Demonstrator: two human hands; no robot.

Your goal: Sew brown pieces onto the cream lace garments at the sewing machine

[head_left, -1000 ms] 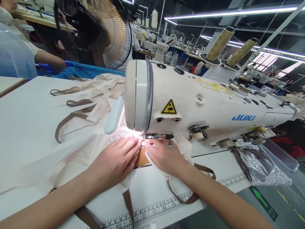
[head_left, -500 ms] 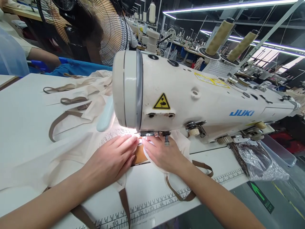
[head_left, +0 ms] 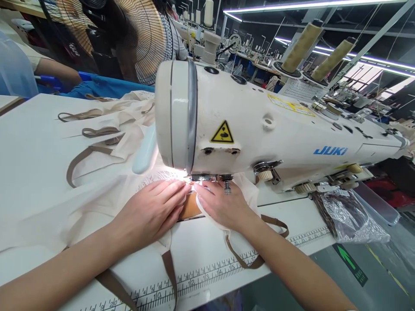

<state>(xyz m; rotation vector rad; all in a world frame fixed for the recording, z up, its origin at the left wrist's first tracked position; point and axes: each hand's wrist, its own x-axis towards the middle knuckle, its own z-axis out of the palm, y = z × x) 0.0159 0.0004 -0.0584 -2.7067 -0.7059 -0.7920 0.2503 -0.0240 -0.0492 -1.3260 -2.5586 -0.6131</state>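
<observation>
A cream, pale-pink garment [head_left: 97,201] of thin fabric with a lace part [head_left: 158,173] lies under the head of a white sewing machine [head_left: 233,116]. My left hand [head_left: 151,211] rests on the cloth left of the lit needle area, fingers together and fingertips closed on its edge. My right hand [head_left: 225,205] pinches the light edge from the other side, close to the left fingertips. Between them shows a tan plate [head_left: 190,206]. Brown straps [head_left: 170,274] hang from the garment over the table's front edge. The needle and the exact stitching point are hidden.
Further garment pieces with brown strap loops [head_left: 100,131] lie on the table at left. A printed ruler [head_left: 207,276] runs along the front edge. Plastic-wrapped brown material [head_left: 346,216] sits at right. A large fan [head_left: 142,39] and a person's arm [head_left: 58,71] are behind.
The view has shifted slightly, so the machine head appears a little higher. Both hands keep nearly the same hold at the needle area, and the fabric has hardly moved.
</observation>
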